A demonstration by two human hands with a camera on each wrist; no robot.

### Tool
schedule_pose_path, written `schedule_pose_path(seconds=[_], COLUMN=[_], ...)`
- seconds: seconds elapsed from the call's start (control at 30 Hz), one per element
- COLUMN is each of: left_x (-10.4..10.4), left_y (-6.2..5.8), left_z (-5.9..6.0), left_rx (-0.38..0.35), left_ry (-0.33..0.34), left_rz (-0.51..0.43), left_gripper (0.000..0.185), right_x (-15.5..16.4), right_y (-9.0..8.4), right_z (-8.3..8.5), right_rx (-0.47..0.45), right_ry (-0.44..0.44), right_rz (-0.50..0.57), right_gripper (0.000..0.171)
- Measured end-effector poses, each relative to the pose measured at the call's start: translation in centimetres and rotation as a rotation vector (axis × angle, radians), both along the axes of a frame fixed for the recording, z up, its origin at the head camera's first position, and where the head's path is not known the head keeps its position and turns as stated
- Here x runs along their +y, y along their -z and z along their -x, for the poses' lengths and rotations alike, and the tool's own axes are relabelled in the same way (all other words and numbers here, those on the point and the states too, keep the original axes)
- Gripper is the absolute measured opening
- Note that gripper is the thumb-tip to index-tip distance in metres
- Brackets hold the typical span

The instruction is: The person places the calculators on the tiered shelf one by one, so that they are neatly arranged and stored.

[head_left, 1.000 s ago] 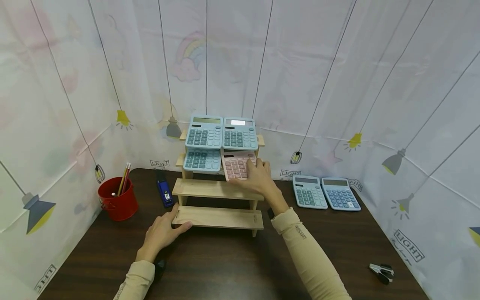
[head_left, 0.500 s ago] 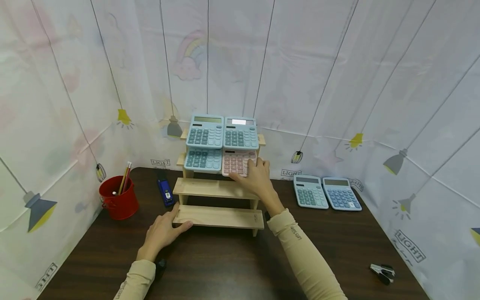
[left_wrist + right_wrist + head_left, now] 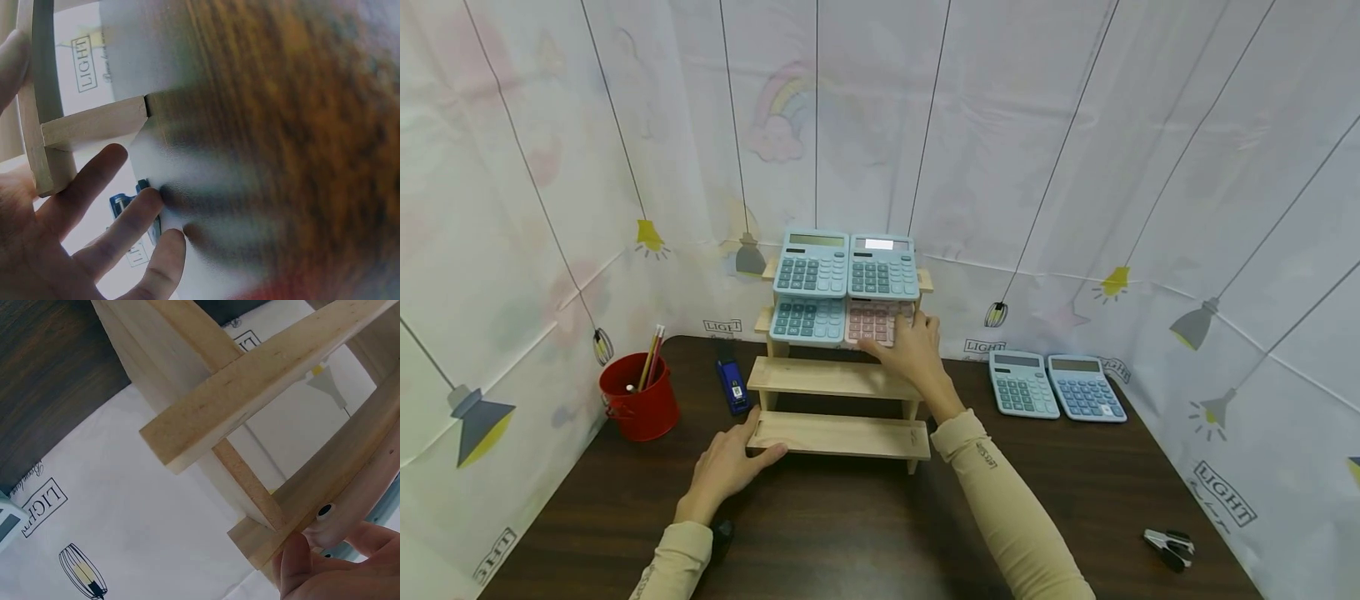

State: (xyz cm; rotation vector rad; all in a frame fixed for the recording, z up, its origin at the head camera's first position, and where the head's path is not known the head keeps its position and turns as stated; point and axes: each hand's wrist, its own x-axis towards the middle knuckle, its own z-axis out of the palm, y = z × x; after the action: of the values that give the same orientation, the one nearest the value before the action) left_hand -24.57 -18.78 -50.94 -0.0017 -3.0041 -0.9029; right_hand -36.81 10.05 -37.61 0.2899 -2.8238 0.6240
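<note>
A wooden stepped shelf (image 3: 835,379) stands at the middle of the dark table (image 3: 850,533). Two blue calculators (image 3: 808,262) lean on its top tier. On the tier below, a blue calculator (image 3: 805,319) sits at the left and a pink calculator (image 3: 868,321) at the right. My right hand (image 3: 910,346) grips the pink calculator's lower right corner, thumb on its face. My left hand (image 3: 737,454) rests on the left end of the bottom step, fingers (image 3: 100,181) spread and straight. The right wrist view shows the shelf's planks (image 3: 250,394) from below and one fingertip (image 3: 297,569).
Two more blue calculators (image 3: 1022,383) (image 3: 1084,387) lie flat on the table at the right. A red bucket with pencils (image 3: 638,400) and a blue stapler (image 3: 730,385) sit left of the shelf. A black staple remover (image 3: 1168,546) lies near the front right. Printed cloth walls surround the table.
The pink calculator, held tilted in front of the second tier a second ago, now sits back on that tier beside the blue one. My left hand has stayed put.
</note>
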Motion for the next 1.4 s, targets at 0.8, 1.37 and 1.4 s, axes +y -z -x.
schedule_pose_path(seconds=[0.8,1.37,1.4], left_x=[-0.1,-0.1,-0.1], left_y=[-0.2,0.0,0.1], left_z=[0.2,0.2,0.3], left_rx=[0.007,-0.017,-0.015], left_ry=[-0.005,-0.004,-0.005], left_rz=[0.009,0.01,0.009], left_gripper=[0.105,0.107,0.107], right_x=[7.6,18.1,18.5], right_y=[1.3,6.9,7.1], right_z=[-1.8,-0.7,-0.7], right_rx=[0.033,-0.133,-0.143], right_ry=[0.083,0.247,0.252], right_rz=[0.137,0.063,0.061], right_gripper=[0.087,0.104,0.105])
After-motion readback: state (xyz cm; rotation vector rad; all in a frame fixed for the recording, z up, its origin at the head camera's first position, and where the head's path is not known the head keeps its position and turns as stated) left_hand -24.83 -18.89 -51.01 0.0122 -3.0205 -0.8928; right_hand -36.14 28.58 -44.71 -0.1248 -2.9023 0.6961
